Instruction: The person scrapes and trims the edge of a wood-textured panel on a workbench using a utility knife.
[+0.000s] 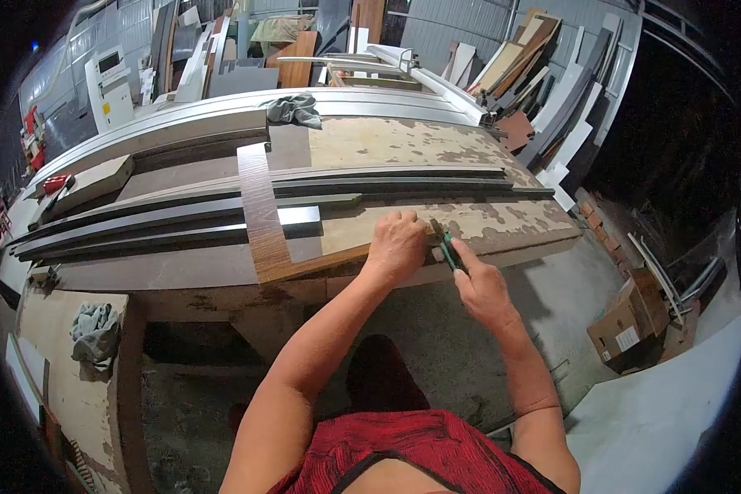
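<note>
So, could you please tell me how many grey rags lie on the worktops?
2: one rag toward the worktable's far side, another rag on the left bench.

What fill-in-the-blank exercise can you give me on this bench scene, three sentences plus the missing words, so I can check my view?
Beside the left hand, the right hand grips a tool whose handle is coloured ____.
The brown box to the right of the workbench is made of ____.
The person's top has black lines over a ____ ground colour.

Missing words: green; cardboard; red.
</note>
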`<act>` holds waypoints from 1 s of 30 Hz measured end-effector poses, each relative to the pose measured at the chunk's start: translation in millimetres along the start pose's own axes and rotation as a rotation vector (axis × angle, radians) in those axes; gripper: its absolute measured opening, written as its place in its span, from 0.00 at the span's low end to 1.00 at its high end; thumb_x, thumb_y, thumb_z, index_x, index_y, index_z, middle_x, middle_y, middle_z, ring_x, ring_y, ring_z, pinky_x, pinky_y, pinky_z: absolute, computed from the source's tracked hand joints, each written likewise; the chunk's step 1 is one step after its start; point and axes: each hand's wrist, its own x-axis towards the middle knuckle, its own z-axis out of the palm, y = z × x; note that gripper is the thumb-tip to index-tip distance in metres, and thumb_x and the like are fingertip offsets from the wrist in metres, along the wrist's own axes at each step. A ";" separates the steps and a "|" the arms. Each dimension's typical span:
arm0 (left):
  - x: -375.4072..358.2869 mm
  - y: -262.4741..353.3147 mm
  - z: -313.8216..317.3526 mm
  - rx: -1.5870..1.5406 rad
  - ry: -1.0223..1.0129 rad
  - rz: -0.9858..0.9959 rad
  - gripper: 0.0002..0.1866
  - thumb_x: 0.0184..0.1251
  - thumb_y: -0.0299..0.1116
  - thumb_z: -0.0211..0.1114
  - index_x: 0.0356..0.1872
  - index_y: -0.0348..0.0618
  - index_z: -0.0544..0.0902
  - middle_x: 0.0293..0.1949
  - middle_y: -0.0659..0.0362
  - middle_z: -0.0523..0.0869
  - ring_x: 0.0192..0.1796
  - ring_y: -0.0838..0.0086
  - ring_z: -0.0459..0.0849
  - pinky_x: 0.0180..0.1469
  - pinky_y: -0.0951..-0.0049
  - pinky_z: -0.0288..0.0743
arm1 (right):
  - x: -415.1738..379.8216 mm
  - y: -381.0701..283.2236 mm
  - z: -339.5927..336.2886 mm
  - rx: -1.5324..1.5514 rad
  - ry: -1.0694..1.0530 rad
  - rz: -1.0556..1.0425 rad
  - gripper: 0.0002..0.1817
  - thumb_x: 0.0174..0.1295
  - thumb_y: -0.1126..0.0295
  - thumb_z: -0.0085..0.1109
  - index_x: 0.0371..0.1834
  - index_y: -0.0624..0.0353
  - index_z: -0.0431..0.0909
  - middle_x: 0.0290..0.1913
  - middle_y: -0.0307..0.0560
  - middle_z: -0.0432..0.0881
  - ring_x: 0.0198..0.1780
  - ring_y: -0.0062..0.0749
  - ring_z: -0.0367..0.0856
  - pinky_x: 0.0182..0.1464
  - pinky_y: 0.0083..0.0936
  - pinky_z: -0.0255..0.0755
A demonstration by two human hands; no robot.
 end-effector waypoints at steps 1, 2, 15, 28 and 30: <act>-0.3 -0.3 -0.6 -0.009 0.008 0.003 0.07 0.55 0.31 0.63 0.29 0.38 0.82 0.34 0.52 0.80 0.40 0.58 0.78 0.43 0.60 0.73 | 0.4 -1.5 0.7 0.000 0.009 0.000 0.29 0.62 0.70 0.48 0.69 0.54 0.59 0.35 0.66 0.80 0.39 0.63 0.80 0.43 0.52 0.70; -0.5 -0.7 -1.3 -0.016 0.016 0.005 0.07 0.55 0.30 0.62 0.29 0.38 0.82 0.34 0.52 0.80 0.40 0.58 0.78 0.43 0.60 0.73 | 1.1 -3.1 1.0 0.000 0.017 -0.001 0.29 0.62 0.71 0.48 0.69 0.54 0.59 0.35 0.66 0.80 0.39 0.63 0.80 0.43 0.52 0.70; -1.7 1.8 -6.7 -0.004 0.010 0.009 0.06 0.49 0.28 0.63 0.29 0.39 0.83 0.34 0.52 0.80 0.41 0.59 0.79 0.43 0.60 0.73 | 5.7 -9.1 0.8 -0.011 -0.021 0.051 0.28 0.61 0.70 0.47 0.67 0.56 0.62 0.37 0.70 0.79 0.40 0.62 0.79 0.44 0.48 0.70; 1.2 -2.1 6.5 -0.112 0.018 -0.022 0.07 0.49 0.33 0.64 0.30 0.44 0.84 0.36 0.52 0.81 0.43 0.58 0.80 0.44 0.60 0.75 | 11.2 3.1 0.1 0.102 -0.017 0.076 0.27 0.58 0.74 0.48 0.64 0.57 0.67 0.35 0.70 0.77 0.35 0.58 0.80 0.40 0.42 0.71; 1.4 -3.5 13.6 -0.099 0.078 -0.024 0.06 0.49 0.31 0.62 0.27 0.43 0.84 0.35 0.50 0.81 0.42 0.57 0.79 0.43 0.59 0.73 | 18.3 -5.2 -4.7 0.131 -0.048 0.074 0.27 0.58 0.74 0.48 0.64 0.58 0.67 0.36 0.70 0.76 0.35 0.58 0.80 0.39 0.41 0.71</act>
